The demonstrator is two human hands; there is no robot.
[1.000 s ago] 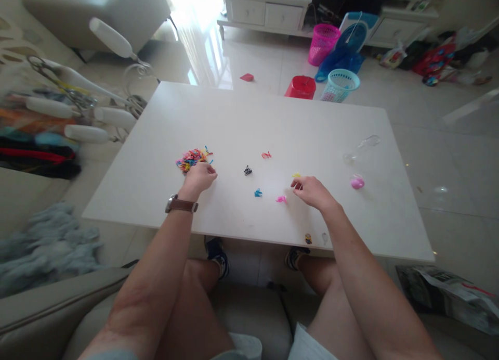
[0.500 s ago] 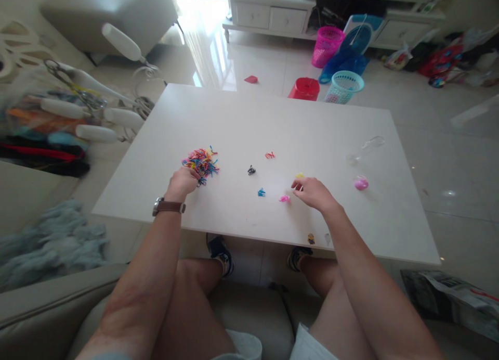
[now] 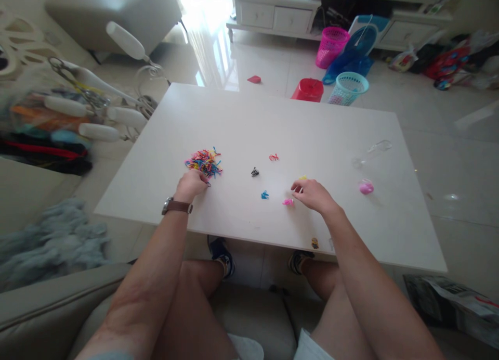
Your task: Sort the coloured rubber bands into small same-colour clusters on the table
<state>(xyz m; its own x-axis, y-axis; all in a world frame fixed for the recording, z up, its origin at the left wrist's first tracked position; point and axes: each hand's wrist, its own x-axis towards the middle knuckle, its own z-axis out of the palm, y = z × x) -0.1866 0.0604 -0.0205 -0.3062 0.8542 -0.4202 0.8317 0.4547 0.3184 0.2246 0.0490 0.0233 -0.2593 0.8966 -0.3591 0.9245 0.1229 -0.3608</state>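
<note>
On the white table (image 3: 230, 120) lies a mixed heap of small coloured rubber bands (image 3: 205, 161). My left hand (image 3: 192, 185) is at its near edge, fingers pinched, with a small dark rubber band (image 3: 208, 184) at the fingertips. My right hand (image 3: 310, 193) hovers further right, fingers loosely curled and apart, with nothing visible in them. Around it are a pink cluster (image 3: 288, 202) and a yellow cluster (image 3: 303, 178), the latter partly hidden by the hand. Blue bands (image 3: 264, 194), black bands (image 3: 254, 171) and red bands (image 3: 274, 157) form separate little groups between my hands.
Toward the table's right side are a pink round object (image 3: 366, 187) and a clear plastic item (image 3: 372, 153). A small yellow figure (image 3: 315, 243) sits at the near edge. Beyond the far edge stand a red bin (image 3: 307, 90) and a light blue basket (image 3: 348, 88).
My left hand has drawn slightly right and toward me along the heap, with a dark band now showing at its fingertips. My right hand stays nearly still. The view has shifted slightly.
</note>
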